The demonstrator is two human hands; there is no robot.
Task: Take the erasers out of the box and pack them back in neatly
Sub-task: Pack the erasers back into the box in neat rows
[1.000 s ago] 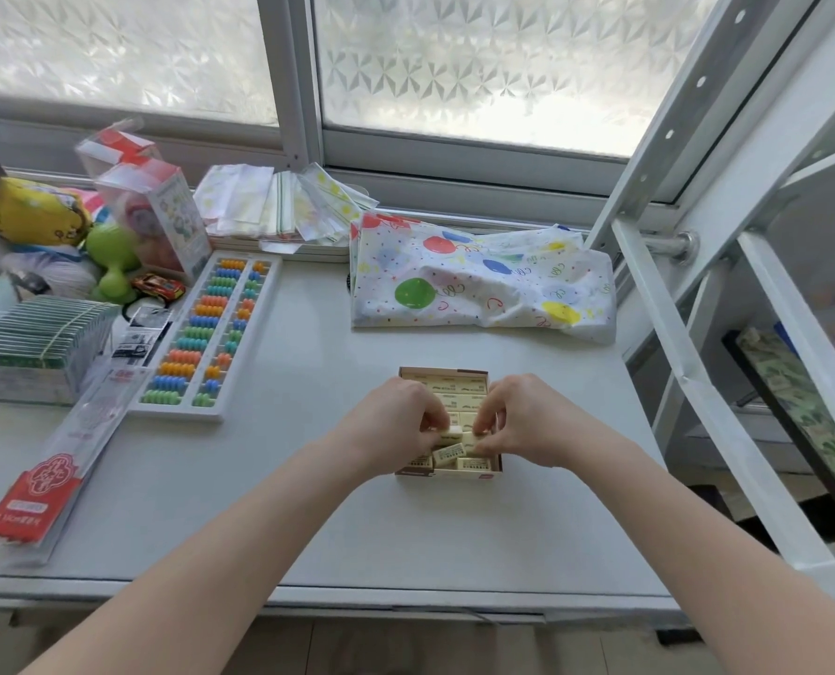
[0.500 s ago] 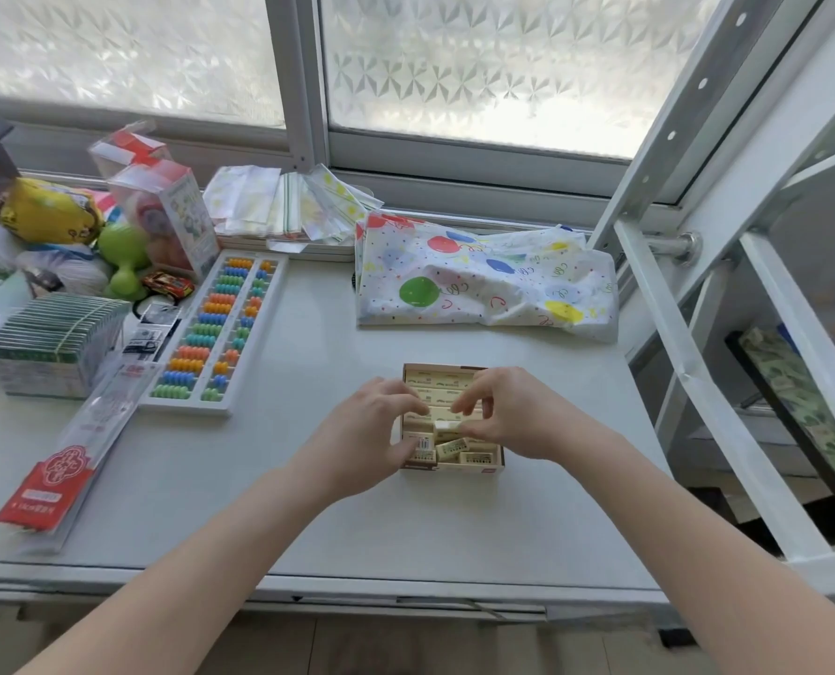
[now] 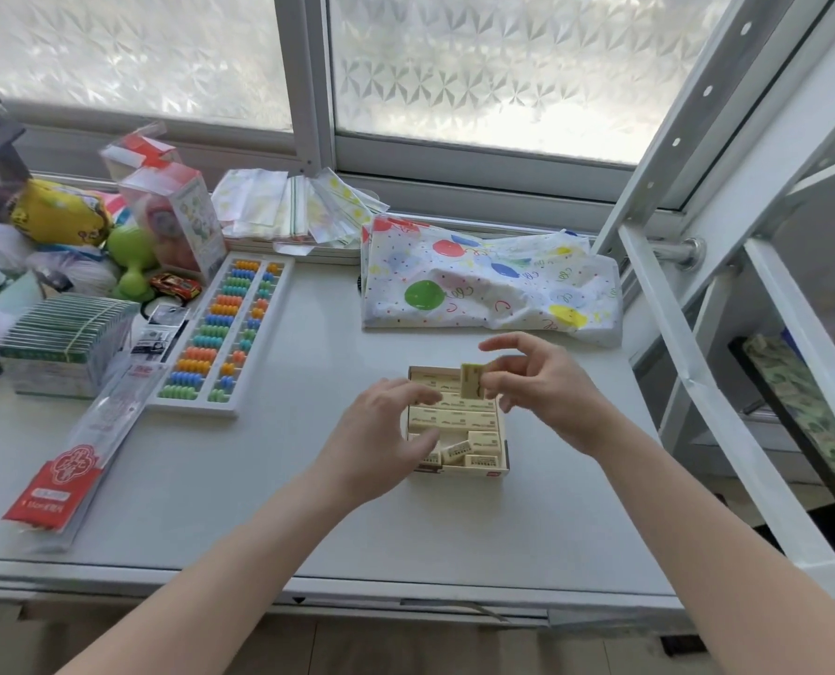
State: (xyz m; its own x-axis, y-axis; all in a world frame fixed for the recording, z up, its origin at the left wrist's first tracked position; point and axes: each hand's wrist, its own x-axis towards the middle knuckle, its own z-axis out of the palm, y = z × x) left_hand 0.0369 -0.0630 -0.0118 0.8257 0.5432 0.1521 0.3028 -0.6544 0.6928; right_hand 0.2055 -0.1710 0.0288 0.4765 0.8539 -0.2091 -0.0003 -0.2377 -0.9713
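A small cream cardboard box (image 3: 504, 448) sits open on the grey table, in the middle. Several cream erasers (image 3: 454, 418) lie in rows inside it, with a few loose and crooked ones (image 3: 481, 460) near its front. My right hand (image 3: 547, 382) is raised over the box's far right side and pinches one cream eraser (image 3: 471, 381) upright between thumb and fingers. My left hand (image 3: 381, 436) hovers over the box's left edge with its fingers spread, its thumb near the front erasers; nothing is visibly held in it.
A white abacus (image 3: 225, 333) with coloured beads lies left of the box. A balloon-print bag (image 3: 488, 289) lies behind it. Toys, a stack of green packs (image 3: 65, 333) and a red-labelled plastic sleeve (image 3: 79, 455) crowd the left. A white metal frame (image 3: 688, 362) stands at the right.
My right hand has lifted out of the box, bringing one eraser up with it. My left hand has opened and drawn slightly back toward the box's left edge.
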